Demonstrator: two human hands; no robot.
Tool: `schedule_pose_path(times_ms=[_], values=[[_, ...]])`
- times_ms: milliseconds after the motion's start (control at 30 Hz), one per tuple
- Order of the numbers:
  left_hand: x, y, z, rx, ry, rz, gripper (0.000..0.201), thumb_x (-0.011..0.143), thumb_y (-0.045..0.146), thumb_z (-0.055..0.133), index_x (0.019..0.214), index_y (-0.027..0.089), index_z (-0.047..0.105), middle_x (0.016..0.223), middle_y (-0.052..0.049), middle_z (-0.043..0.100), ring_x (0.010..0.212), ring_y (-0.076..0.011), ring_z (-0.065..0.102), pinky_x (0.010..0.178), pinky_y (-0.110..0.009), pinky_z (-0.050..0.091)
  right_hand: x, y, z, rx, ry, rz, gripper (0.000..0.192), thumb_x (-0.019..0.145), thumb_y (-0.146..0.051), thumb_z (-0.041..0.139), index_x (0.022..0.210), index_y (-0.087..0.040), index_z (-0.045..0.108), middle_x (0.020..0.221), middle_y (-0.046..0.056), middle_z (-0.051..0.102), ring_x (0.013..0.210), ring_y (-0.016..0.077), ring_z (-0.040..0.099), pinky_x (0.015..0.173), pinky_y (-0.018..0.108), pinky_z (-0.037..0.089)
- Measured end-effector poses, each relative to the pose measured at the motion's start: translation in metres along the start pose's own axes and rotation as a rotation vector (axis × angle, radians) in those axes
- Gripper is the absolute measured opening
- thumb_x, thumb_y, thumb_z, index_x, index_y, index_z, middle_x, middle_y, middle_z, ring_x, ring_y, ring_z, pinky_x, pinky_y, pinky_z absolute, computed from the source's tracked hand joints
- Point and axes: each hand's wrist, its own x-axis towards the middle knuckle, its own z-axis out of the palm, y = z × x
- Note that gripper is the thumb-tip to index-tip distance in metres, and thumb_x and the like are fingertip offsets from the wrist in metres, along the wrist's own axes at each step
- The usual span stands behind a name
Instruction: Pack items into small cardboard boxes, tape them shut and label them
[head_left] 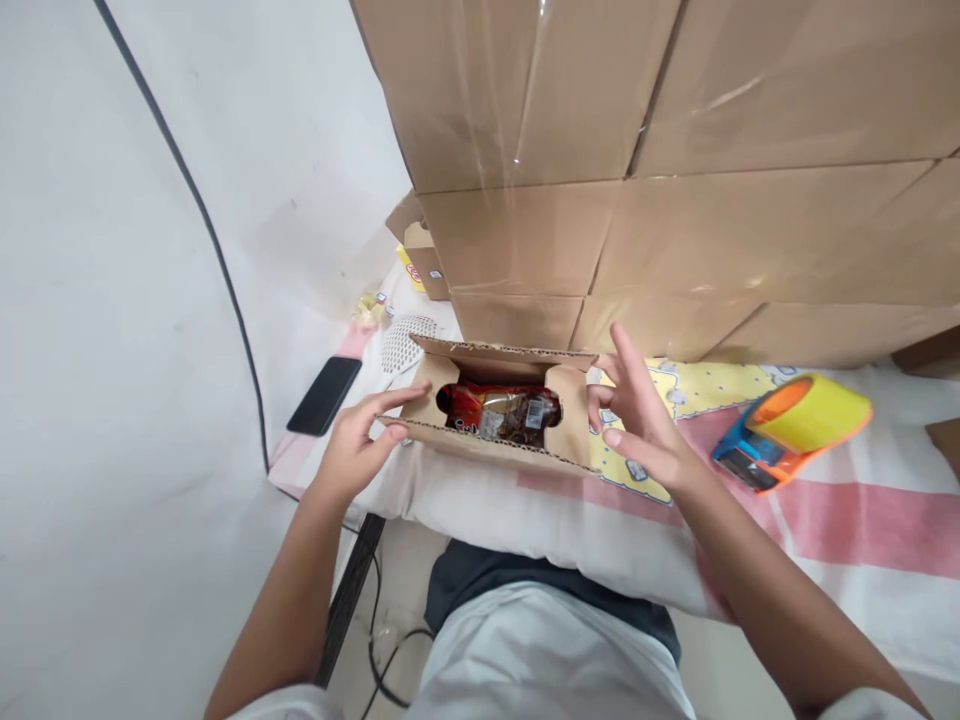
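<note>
1. Small brown corrugated cardboard box [496, 452] lies open-topped on a white cushion [480, 510], a red snack packet [501, 410] inside.
2. Left hand [358, 440] presses its left flap with loose fingers; right hand [637, 420] hovers open-fingered beside the right flap.
3. Yellow-and-orange tape dispenser [791, 430] rests nearby.

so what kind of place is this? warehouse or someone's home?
Likely a home packing spot, not a warehouse: sealed cardboard boxes stacked against a plain wall, a tape dispenser on a patterned bedsheet, and a small open carton with a snack packet inside.
</note>
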Motion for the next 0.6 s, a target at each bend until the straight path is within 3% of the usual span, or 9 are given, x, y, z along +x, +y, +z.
schedule_pose_path(times_ms=[67,133,233,367,433,500,533,600], values=[[0.003,0.003,0.009,0.026,0.110,-0.075,0.049,0.093,0.055,0.065,0.129,0.022,0.065,0.121,-0.013,0.076,0.115,-0.0287,0.072,0.101,-0.043,0.057,-0.001,0.001,-0.003,-0.040,-0.012,-0.042,0.062,0.097,-0.047,0.059,0.156,-0.042,0.041,0.149,0.008,0.047,0.076,0.0143,0.056,0.068,0.035,0.053],[0.006,0.007,0.019,0.055,0.218,-0.164,0.050,0.089,0.051,0.072,0.129,0.022,0.062,0.108,-0.009,0.078,0.103,-0.0262,0.075,0.086,-0.037,0.061,-0.002,0.003,-0.004,-0.159,-0.028,-0.103,0.040,0.097,-0.041,0.060,0.136,-0.033,0.063,0.139,0.009,0.055,0.094,0.0209,0.062,0.076,0.037,0.054],[0.012,0.016,0.029,0.146,0.316,-0.203,0.042,0.089,0.044,0.072,0.123,0.022,0.062,0.103,-0.007,0.076,0.098,-0.0235,0.074,0.076,-0.032,0.060,-0.004,0.007,-0.003,-0.289,-0.026,-0.147,0.030,0.097,-0.032,0.062,0.126,-0.029,0.066,0.136,0.011,0.057,0.120,0.0283,0.059,0.086,0.039,0.054],[0.012,0.039,0.041,0.511,0.431,0.059,0.024,0.092,0.033,0.070,0.113,0.021,0.071,0.129,-0.013,0.066,0.123,-0.0287,0.065,0.101,-0.043,0.053,-0.004,0.011,0.001,-0.311,-0.005,-0.143,0.029,0.097,-0.030,0.060,0.125,-0.027,0.064,0.138,0.012,0.057,0.125,0.0290,0.059,0.087,0.040,0.056],[0.010,0.054,0.052,0.646,0.347,0.271,0.028,0.090,0.034,0.073,0.116,0.023,0.071,0.135,-0.013,0.066,0.132,-0.0312,0.060,0.112,-0.048,0.044,-0.004,0.009,0.002,-0.321,0.004,-0.143,0.028,0.097,-0.029,0.061,0.124,-0.027,0.065,0.138,0.012,0.058,0.125,0.0290,0.060,0.086,0.040,0.057],[0.007,0.065,0.068,0.662,0.166,0.430,0.037,0.091,0.038,0.074,0.124,0.022,0.068,0.133,-0.010,0.070,0.132,-0.0300,0.061,0.115,-0.046,0.040,-0.004,0.006,0.002,-0.337,0.008,-0.127,0.027,0.096,-0.028,0.061,0.123,-0.027,0.065,0.140,0.012,0.058,0.123,0.0282,0.061,0.083,0.039,0.057],[0.006,0.069,0.076,0.647,0.105,0.472,0.041,0.091,0.039,0.073,0.127,0.022,0.066,0.132,-0.009,0.072,0.130,-0.0288,0.063,0.115,-0.045,0.039,-0.005,0.003,0.001,-0.350,0.025,-0.111,0.028,0.096,-0.027,0.062,0.123,-0.027,0.065,0.140,0.012,0.058,0.122,0.0277,0.062,0.082,0.038,0.058],[0.005,0.071,0.090,0.627,0.092,0.487,0.042,0.093,0.039,0.072,0.129,0.021,0.064,0.131,-0.009,0.073,0.126,-0.0268,0.067,0.113,-0.041,0.040,-0.011,-0.004,-0.004,-0.379,0.118,-0.076,0.028,0.096,-0.026,0.063,0.124,-0.027,0.065,0.129,0.011,0.065,0.124,0.0279,0.061,0.083,0.038,0.057]])
